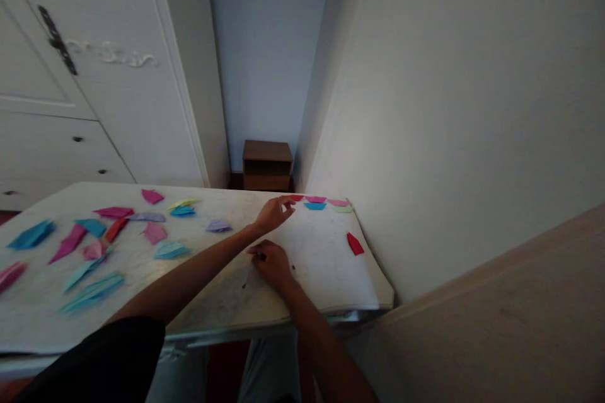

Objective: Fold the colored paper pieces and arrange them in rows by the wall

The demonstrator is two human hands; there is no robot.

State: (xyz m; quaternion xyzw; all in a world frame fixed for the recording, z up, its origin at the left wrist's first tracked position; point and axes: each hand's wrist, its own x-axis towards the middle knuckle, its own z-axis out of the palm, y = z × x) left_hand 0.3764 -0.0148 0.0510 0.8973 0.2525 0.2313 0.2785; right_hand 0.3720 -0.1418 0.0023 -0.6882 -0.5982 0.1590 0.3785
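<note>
My left hand [276,213] reaches over the white tabletop to the far edge. Its fingers are bent and apart, close beside a red folded paper boat [297,198]; I cannot tell whether they touch it. That boat lines up with a magenta paper boat [316,199] and a pink one [338,203]. In front of these lie a blue paper boat [315,206] and a pale green one [342,209]. Nearer to me, my right hand [273,264] rests low over the table, fingers curled in. Whatever they may hold is hidden.
Several loose folded papers, such as a blue one [32,235] and a light teal one [93,293], are scattered over the left half. A red folded paper [355,244] lies at the right. A wall [425,138] borders the table's right side; a brown cabinet [267,151] stands beyond.
</note>
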